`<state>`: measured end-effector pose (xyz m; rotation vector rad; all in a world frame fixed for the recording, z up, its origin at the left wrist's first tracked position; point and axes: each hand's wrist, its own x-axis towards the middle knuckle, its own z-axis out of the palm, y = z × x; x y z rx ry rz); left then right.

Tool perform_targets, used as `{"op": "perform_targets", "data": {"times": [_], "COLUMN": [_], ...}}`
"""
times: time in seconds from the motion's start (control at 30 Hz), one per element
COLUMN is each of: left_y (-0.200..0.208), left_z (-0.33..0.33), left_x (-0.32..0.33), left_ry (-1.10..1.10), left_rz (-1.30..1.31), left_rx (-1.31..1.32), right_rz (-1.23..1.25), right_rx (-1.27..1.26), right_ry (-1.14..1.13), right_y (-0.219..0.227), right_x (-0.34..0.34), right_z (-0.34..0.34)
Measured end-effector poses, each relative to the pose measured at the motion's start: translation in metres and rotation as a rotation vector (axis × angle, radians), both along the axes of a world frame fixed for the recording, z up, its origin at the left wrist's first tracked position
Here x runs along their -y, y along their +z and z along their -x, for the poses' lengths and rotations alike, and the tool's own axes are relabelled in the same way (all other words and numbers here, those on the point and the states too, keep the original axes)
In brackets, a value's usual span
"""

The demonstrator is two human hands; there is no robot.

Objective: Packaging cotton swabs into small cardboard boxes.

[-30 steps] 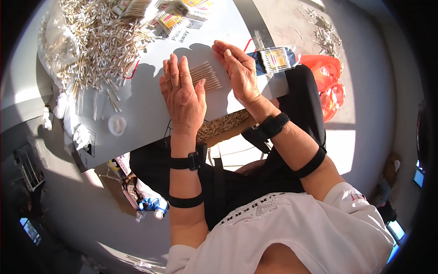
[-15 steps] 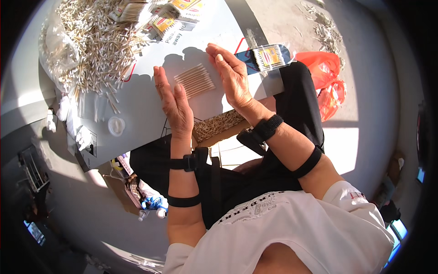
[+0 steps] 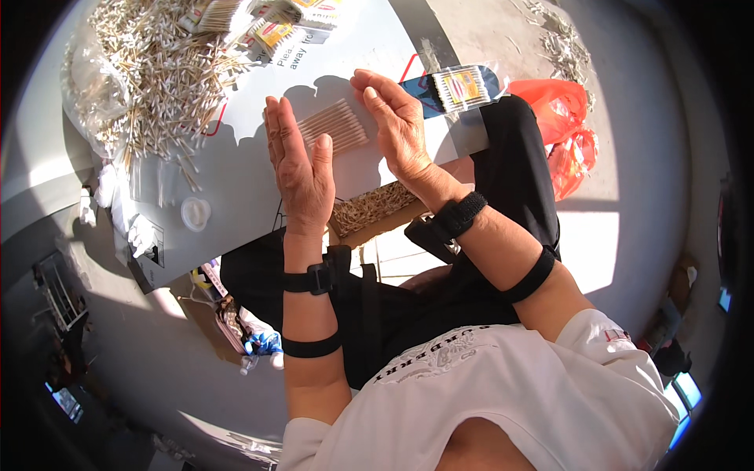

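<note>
A flat row of cotton swabs [image 3: 339, 125] lies side by side on the grey-white table [image 3: 251, 188]. My left hand [image 3: 302, 177] stands on edge at the row's left end, fingers straight and thumb apart, the thumb tip close to the swabs. At the right end, my right hand [image 3: 402, 133] is held with its palm toward the row, fingers stretched and slightly bent. Neither hand grips anything. Whether my left fingers touch the swab ends I cannot tell.
A big heap of loose cotton swabs [image 3: 157, 71] spills from a clear plastic bag [image 3: 94, 94] at the far left. Filled packs [image 3: 275, 33] lie behind. Another pack [image 3: 462, 88] rests on a dark blue board at right. A small round tub [image 3: 195, 213] stands at left; red bags [image 3: 569, 157] are at right.
My left hand has moved forward and closer to the swab row, its thumb now nearer the swabs. My right hand has shifted slightly left and forward.
</note>
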<state>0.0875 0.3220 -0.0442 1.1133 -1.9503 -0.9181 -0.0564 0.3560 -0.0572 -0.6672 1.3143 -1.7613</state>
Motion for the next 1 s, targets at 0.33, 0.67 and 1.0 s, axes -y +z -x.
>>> {"op": "perform_targets", "data": {"times": [0.33, 0.67, 1.0], "left_y": [-0.002, -0.006, -0.005], "left_z": [-0.006, -0.006, -0.004], "left_x": [-0.020, -0.020, -0.020], "left_ry": [-0.199, -0.187, -0.177], "left_rz": [0.247, 0.260, 0.249], "left_rx": [0.822, 0.794, 0.817], "right_rz": [-0.016, 0.012, 0.011], "right_rx": [-0.983, -1.179, -1.094], "right_ry": [0.184, 0.142, 0.135], "right_y": [0.004, 0.000, 0.000], "right_x": [-0.035, -0.032, -0.032], "right_z": [0.020, 0.016, 0.014]}}
